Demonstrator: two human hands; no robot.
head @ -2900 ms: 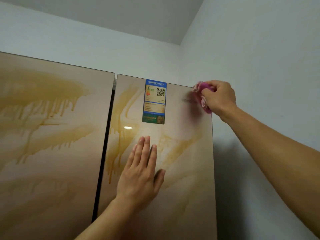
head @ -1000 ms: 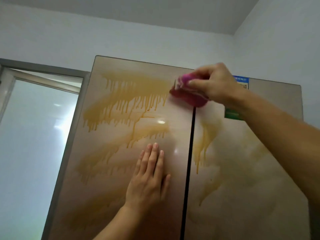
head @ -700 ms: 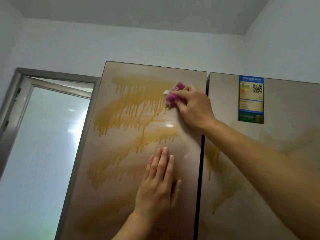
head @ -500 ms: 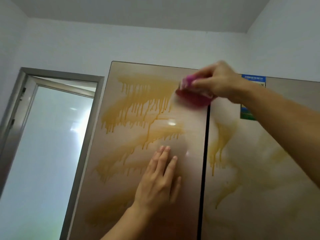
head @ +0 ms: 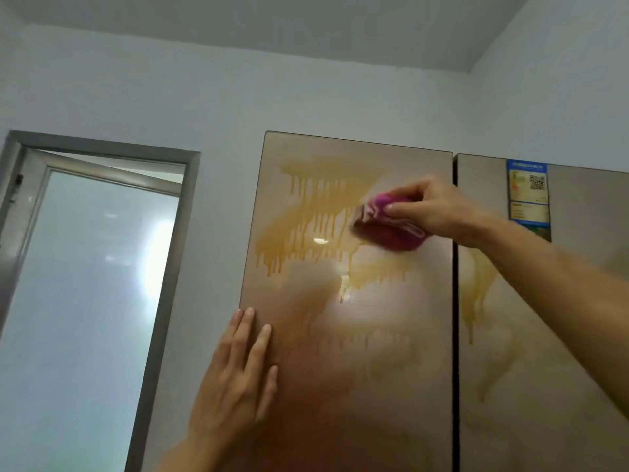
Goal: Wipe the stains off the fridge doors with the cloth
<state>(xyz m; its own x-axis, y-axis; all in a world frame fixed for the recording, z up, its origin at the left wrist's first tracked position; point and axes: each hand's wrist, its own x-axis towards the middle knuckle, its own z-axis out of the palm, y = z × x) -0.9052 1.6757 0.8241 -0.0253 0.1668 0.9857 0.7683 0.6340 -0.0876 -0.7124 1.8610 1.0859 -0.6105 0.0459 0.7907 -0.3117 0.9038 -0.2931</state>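
A tall fridge fills the middle and right. Its left door (head: pixel 374 386) carries yellow dripping stains (head: pixel 316 216) across the upper part. The right door (head: pixel 531 386) shows fainter yellow streaks (head: pixel 480 284). My right hand (head: pixel 439 209) is shut on a bunched magenta cloth (head: pixel 388 226), pressed against the left door's upper right area, just right of the stains. My left hand (head: pixel 238 379) lies flat with fingers apart at the left door's left edge, holding nothing.
A blue and yellow energy label (head: pixel 527 195) is stuck at the top of the right door. A grey-framed doorway with a frosted glass door (head: pixel 92 301) stands to the left. White walls meet in a corner at the upper right.
The cloth has swept from the right door's top across the gap onto the left door and now sits lower. My left hand slid left to the door's edge. The view shifted left.
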